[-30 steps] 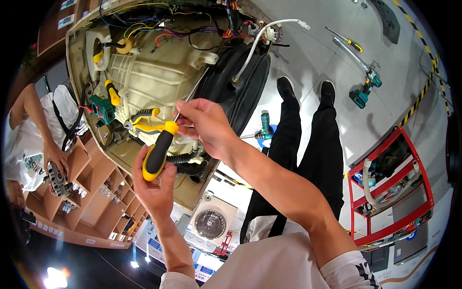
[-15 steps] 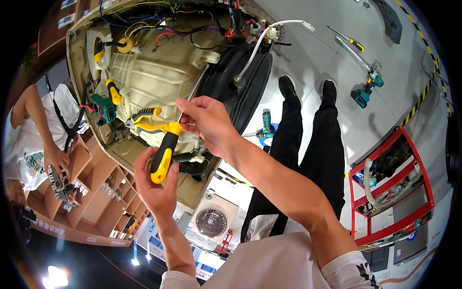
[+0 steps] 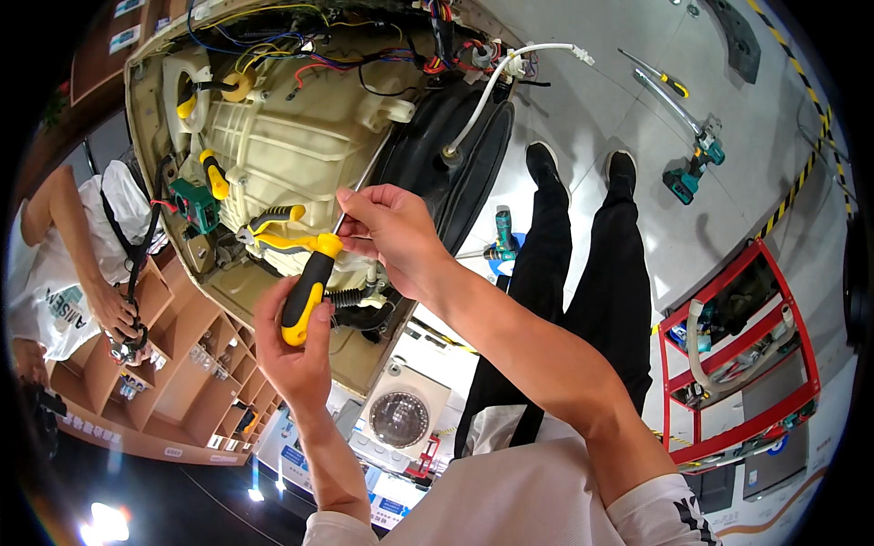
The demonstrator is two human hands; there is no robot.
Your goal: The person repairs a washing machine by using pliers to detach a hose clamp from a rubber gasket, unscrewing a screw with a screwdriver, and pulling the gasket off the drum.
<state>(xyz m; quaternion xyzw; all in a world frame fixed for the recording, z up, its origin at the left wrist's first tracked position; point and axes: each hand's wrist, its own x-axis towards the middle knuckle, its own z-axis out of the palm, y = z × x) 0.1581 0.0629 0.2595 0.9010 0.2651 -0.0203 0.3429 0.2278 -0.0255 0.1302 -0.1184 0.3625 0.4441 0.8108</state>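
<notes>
A long screwdriver with a yellow and black handle (image 3: 308,296) is held in both my hands. The fingers of my left hand (image 3: 300,364) close round the handle's butt end. My right hand (image 3: 401,232) pinches the metal shaft just beyond the handle, thumb against fingers. The shaft slants up over the cream plastic tub (image 3: 282,150) of an opened washing machine, its tip close to the black rubber door seal (image 3: 455,164); whether it touches anything, I cannot tell. Yellow and black pliers (image 3: 287,242) lie on the machine beside the screwdriver handle.
Another screwdriver (image 3: 215,173) and a green power tool (image 3: 195,205) rest on the machine's left side. Loose wires and a white hose (image 3: 482,100) cross its top. A green cordless tool (image 3: 696,168) lies on the floor, near a red cart (image 3: 669,400). Another person (image 3: 77,246) is at left.
The screwdriver handle and my left hand have shifted very slightly left; my grip is the same. At left, the other person's hands have moved down with the dark object they hold.
</notes>
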